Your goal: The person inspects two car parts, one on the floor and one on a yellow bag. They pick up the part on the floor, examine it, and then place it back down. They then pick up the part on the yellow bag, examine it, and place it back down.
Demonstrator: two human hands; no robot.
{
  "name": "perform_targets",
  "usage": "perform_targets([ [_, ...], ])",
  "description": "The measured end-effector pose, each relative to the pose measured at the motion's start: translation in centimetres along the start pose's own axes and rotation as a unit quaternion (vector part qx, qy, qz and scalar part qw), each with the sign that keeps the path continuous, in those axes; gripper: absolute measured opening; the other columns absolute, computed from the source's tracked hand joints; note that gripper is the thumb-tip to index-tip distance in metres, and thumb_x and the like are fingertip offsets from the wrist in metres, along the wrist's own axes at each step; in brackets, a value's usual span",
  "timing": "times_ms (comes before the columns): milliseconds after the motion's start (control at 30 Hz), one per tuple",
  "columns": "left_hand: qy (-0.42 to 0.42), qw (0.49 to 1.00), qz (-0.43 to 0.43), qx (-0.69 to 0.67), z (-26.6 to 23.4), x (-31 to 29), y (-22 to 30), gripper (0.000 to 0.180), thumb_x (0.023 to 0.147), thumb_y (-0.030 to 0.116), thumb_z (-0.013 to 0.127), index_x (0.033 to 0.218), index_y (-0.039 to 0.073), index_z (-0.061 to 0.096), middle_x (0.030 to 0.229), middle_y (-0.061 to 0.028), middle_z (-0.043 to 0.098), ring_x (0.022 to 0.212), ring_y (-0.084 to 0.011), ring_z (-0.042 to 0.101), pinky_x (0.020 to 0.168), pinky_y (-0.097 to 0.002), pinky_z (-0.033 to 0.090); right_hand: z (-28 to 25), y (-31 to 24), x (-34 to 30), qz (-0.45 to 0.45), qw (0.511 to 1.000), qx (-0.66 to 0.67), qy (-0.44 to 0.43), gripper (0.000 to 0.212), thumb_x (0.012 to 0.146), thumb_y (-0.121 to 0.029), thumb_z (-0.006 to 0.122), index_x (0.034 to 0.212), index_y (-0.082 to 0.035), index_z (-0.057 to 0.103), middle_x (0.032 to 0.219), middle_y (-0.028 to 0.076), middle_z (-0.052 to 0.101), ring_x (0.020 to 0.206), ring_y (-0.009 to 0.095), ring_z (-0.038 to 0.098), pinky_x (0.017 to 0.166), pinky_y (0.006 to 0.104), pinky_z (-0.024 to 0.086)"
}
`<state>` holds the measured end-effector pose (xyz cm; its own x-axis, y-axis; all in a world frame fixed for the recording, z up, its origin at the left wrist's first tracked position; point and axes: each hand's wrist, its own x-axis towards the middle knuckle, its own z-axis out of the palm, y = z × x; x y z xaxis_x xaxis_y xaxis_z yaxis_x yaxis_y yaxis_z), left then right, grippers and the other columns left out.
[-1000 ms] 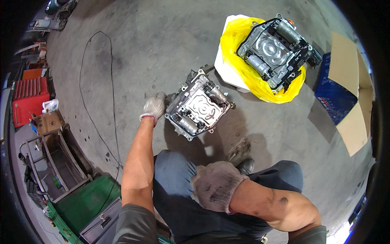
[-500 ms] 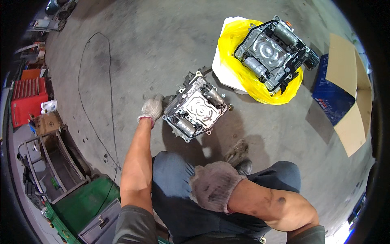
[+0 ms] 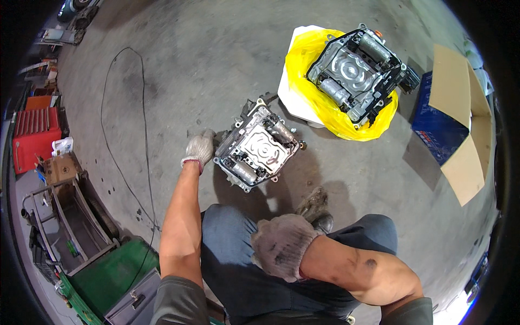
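Beside my left hand (image 3: pixel 199 147), its grip unclear, a metal unit (image 3: pixel 263 147) is lying lengthwise near-left to far-right, silver, black-edged.

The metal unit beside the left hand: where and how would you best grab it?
Probably two-handed, by opposite edges of the metal unit, coming from its left and right. Its broad, angular frame offers sides to hold, while silver cylinders take up part of the top. The left hand is close to the left edge.
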<state>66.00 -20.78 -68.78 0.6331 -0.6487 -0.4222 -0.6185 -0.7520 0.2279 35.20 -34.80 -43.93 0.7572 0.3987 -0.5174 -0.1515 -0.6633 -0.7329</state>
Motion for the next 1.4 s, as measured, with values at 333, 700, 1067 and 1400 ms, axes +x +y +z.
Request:
perform_targets([
  [333, 0.005, 0.999, 0.003, 0.035, -0.9, -0.6, 1.6, 0.032, 0.099, 0.023, 0.040, 0.114, 0.006, 0.063, 0.107, -0.0215, 0.069, 0.092, -0.0361, 0.070, 0.078, -0.0460, 0.055, -0.4, -0.4, -0.2, 0.008, 0.999, -0.039, 0.020, 0.025, 0.086, -0.019, 0.059, 0.096, -0.007, 0.078, 0.098, 0.018, 0.074, 0.089, 0.032, 0.074, 0.070, 0.0427, 0.060],
  [700, -0.027, 0.999, -0.016, 0.014, -1.7, -0.8, 1.7, 0.031, 0.098, 0.024, 0.041, 0.112, 0.007, 0.062, 0.117, -0.0267, 0.064, 0.107, -0.0447, 0.063, 0.090, -0.0523, 0.049, 0.0, 0.0, 0.7, -0.014, 1.000, 0.002, -0.017, 0.024, 0.081, -0.022, 0.060, 0.090, -0.005, 0.075, 0.097, 0.020, 0.070, 0.085, 0.033, 0.072, 0.069, 0.0418, 0.058],
  [1067, -0.040, 0.989, -0.041, -0.139, 1.1, 1.0, -3.2, 0.025, 0.094, 0.018, 0.052, 0.113, 0.008, 0.065, 0.116, -0.0241, 0.064, 0.101, -0.0440, 0.064, 0.082, -0.0498, 0.053, 0.2, -0.1, 1.5, 0.009, 0.999, 0.024, -0.030, 0.021, 0.085, -0.016, 0.061, 0.093, -0.009, 0.079, 0.092, 0.013, 0.076, 0.085, 0.029, 0.074, 0.064, 0.0424, 0.057],
  [1400, -0.078, 0.957, -0.172, -0.219, -2.3, -0.9, 5.2, 0.030, 0.095, 0.023, 0.048, 0.108, 0.006, 0.068, 0.107, -0.0217, 0.068, 0.084, -0.0349, 0.069, 0.067, -0.0443, 0.055, 6.7, 1.0, 6.2, 0.030, 0.994, 0.026, 0.100, 0.023, 0.088, -0.022, 0.061, 0.098, -0.011, 0.078, 0.096, 0.011, 0.075, 0.083, 0.028, 0.073, 0.061, 0.0414, 0.055],
])
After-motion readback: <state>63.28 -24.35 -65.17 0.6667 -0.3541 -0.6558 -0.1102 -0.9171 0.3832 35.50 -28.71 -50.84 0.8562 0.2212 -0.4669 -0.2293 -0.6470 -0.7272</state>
